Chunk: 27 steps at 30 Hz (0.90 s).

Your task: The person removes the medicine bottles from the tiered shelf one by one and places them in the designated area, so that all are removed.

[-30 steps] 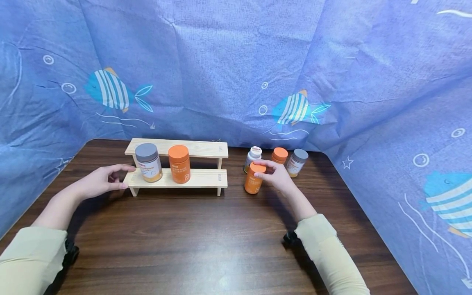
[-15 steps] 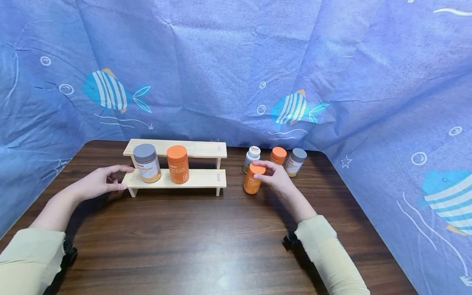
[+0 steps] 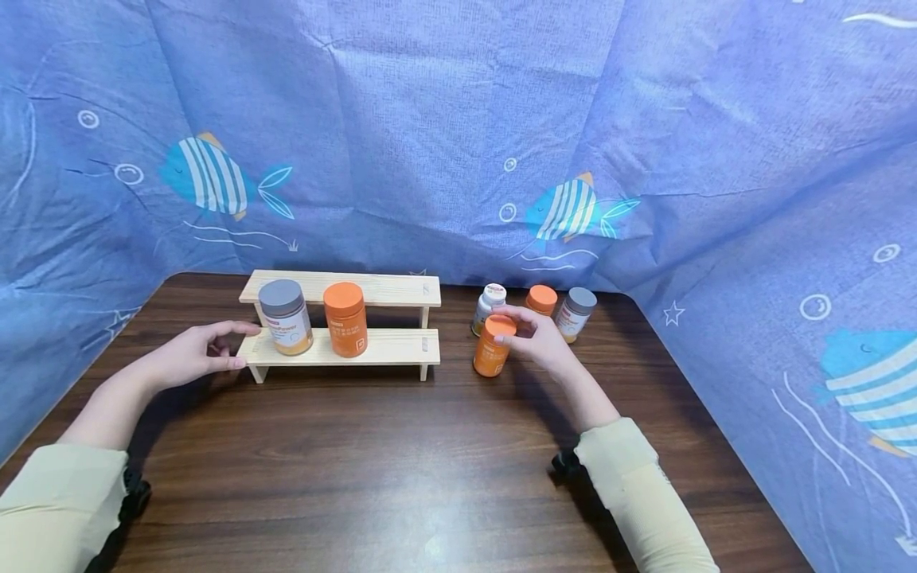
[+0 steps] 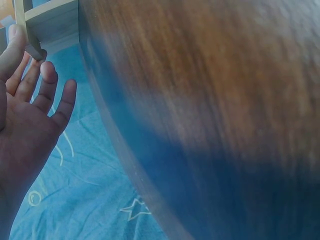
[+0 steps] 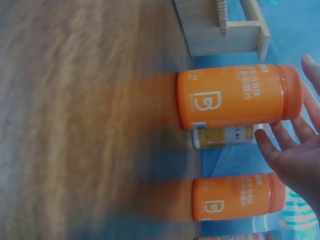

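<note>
I count six bottles on the table [image 3: 322,469], plus one two-step wooden rack [image 3: 397,345] at 11 o'clock from the table's middle. Its lower step bears two: a grey-lidded bottle [image 3: 286,322] and, at 3 o'clock from that, a shelved orange bottle [image 3: 347,322]. My left hand [image 3: 189,352] pinches that step's 9 o'clock end. At 1 o'clock, my right hand [image 3: 539,342] grasps the upright front orange bottle [image 3: 490,356] near its lid. From it, a white-lidded bottle [image 3: 490,305] stands at 12, the rear orange bottle [image 3: 540,298] at 1, another grey bottle [image 3: 576,313] at 2. All six are capped; I can't tell their contents.
</note>
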### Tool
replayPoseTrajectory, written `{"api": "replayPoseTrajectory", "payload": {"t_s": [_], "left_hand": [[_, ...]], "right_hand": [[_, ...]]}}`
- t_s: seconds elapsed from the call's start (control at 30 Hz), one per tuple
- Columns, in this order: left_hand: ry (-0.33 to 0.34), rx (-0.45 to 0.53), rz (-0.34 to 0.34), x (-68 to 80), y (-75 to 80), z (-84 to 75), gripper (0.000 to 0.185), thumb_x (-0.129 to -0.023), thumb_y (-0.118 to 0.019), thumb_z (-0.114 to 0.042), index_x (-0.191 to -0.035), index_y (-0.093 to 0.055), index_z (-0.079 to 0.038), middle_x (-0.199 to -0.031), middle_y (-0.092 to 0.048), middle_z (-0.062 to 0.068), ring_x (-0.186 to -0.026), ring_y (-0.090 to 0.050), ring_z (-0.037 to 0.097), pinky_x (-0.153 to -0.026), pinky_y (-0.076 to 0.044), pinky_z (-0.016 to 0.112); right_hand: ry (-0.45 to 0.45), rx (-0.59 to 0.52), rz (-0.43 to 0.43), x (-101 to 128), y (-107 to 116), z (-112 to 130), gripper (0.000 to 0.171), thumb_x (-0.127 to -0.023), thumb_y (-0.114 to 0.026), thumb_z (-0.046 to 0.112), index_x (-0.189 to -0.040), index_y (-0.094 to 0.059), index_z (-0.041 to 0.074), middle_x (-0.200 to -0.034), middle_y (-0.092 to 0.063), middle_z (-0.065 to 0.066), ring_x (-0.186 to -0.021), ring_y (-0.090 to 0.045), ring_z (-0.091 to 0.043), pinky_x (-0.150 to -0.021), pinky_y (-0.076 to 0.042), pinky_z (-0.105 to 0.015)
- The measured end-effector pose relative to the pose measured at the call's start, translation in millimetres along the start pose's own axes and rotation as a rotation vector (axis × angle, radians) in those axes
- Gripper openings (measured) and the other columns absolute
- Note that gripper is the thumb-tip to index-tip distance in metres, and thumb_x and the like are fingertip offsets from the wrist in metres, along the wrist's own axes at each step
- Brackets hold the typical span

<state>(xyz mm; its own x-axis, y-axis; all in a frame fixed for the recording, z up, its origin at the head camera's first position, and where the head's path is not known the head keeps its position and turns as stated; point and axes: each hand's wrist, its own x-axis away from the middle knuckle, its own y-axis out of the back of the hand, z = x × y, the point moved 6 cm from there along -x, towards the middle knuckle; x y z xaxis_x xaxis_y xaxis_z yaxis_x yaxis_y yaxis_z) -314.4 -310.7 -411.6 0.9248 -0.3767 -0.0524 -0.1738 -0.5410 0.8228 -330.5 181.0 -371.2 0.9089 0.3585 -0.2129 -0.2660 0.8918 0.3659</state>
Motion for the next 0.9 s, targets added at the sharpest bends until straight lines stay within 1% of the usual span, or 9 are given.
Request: {"api": "replayPoseTrajectory", "payload": {"t_s": [0.07, 0.13, 0.27, 0.33, 0.43, 0.57, 0.7, 0.8, 0.9], "left_hand": [[-0.003, 0.001, 0.001, 0.1, -0.4, -0.2, 0.053, -0.088, -0.068, -0.028, -0.133, -0.05, -0.008, -0.085, -0.056, 0.004, -0.072, -0.047, 0.013, -0.057, -0.039, 0.028], [-0.006, 0.002, 0.002, 0.0, -0.7, -0.4, 0.053, -0.088, -0.068, -0.028, -0.133, -0.05, -0.008, -0.085, -0.057, 0.004, -0.072, -0.047, 0.013, -0.058, -0.039, 0.028], [-0.005, 0.003, 0.0, -0.7, -0.9, 0.5, 0.053, -0.087, -0.068, -0.028, -0.133, -0.05, -0.009, -0.086, -0.058, 0.004, -0.073, -0.047, 0.013, -0.058, -0.039, 0.028], [-0.01, 0.003, -0.001, -1.1, -0.7, 0.4, 0.053, -0.087, -0.068, -0.028, -0.133, -0.05, -0.008, -0.086, -0.058, 0.004, -0.073, -0.048, 0.013, -0.058, -0.039, 0.028], [-0.012, 0.004, -0.001, -1.2, -0.8, 0.5, 0.053, -0.087, -0.068, -0.027, -0.133, -0.05, -0.008, -0.083, -0.058, 0.003, -0.072, -0.048, 0.012, -0.058, -0.039, 0.027], [-0.014, 0.015, 0.003, -1.0, -1.2, 1.1, 0.053, -0.088, -0.068, -0.027, -0.133, -0.049, -0.008, -0.077, -0.055, 0.002, -0.07, -0.047, 0.011, -0.056, -0.039, 0.027], [-0.021, 0.012, 0.001, -0.7, -0.5, 1.3, 0.052, -0.088, -0.068, -0.026, -0.133, -0.049, -0.007, -0.079, -0.055, 0.002, -0.069, -0.046, 0.011, -0.056, -0.039, 0.027], [-0.022, 0.005, 0.001, -0.4, 0.1, 1.3, 0.052, -0.088, -0.068, -0.026, -0.133, -0.049, -0.007, -0.082, -0.056, 0.003, -0.07, -0.046, 0.011, -0.056, -0.039, 0.027], [-0.018, 0.006, 0.001, 0.0, 0.4, 1.6, 0.053, -0.088, -0.068, -0.027, -0.133, -0.05, -0.008, -0.082, -0.056, 0.003, -0.071, -0.046, 0.011, -0.056, -0.039, 0.027]], "right_hand": [[0.019, -0.005, -0.014, -2.0, 2.1, -3.1, 0.049, -0.085, -0.07, 0.008, -0.13, -0.054, 0.0, -0.136, -0.052, -0.015, -0.119, -0.053, -0.03, -0.097, -0.042, -0.039], [0.039, 0.005, -0.031, -3.8, 4.9, -5.9, 0.049, -0.083, -0.072, 0.011, -0.129, -0.056, 0.002, -0.135, -0.054, -0.015, -0.118, -0.053, -0.031, -0.098, -0.042, -0.041], [0.079, 0.024, -0.038, -5.0, 8.0, -3.0, 0.049, -0.084, -0.072, 0.011, -0.129, -0.055, 0.001, -0.134, -0.053, -0.018, -0.118, -0.053, -0.033, -0.094, -0.045, -0.031], [0.096, 0.024, -0.037, -5.1, 8.5, 1.3, 0.049, -0.084, -0.071, 0.009, -0.129, -0.054, -0.002, -0.135, -0.051, -0.02, -0.118, -0.053, -0.036, -0.092, -0.047, -0.029], [0.116, 0.019, -0.049, -5.3, 9.7, 7.8, 0.049, -0.084, -0.071, 0.007, -0.129, -0.054, -0.002, -0.135, -0.052, -0.019, -0.12, -0.05, -0.039, -0.096, -0.045, -0.037], [0.129, 0.025, -0.072, -6.3, 10.8, 17.4, 0.049, -0.084, -0.071, 0.008, -0.129, -0.055, -0.002, -0.135, -0.053, -0.018, -0.125, -0.046, -0.035, -0.103, -0.036, -0.049], [0.136, -0.008, -0.057, -6.6, 7.3, 29.5, 0.048, -0.084, -0.069, 0.004, -0.13, -0.053, -0.003, -0.135, -0.051, -0.02, -0.127, -0.044, -0.037, -0.105, -0.031, -0.053], [0.137, -0.037, -0.042, -3.5, 1.2, 44.8, 0.048, -0.085, -0.067, 0.0, -0.13, -0.052, -0.005, -0.135, -0.05, -0.023, -0.125, -0.043, -0.043, -0.104, -0.031, -0.055], [0.137, -0.051, -0.044, 0.7, -5.2, 61.5, 0.048, -0.085, -0.066, -0.002, -0.131, -0.05, -0.006, -0.135, -0.05, -0.024, -0.124, -0.045, -0.043, -0.103, -0.031, -0.055]]}}
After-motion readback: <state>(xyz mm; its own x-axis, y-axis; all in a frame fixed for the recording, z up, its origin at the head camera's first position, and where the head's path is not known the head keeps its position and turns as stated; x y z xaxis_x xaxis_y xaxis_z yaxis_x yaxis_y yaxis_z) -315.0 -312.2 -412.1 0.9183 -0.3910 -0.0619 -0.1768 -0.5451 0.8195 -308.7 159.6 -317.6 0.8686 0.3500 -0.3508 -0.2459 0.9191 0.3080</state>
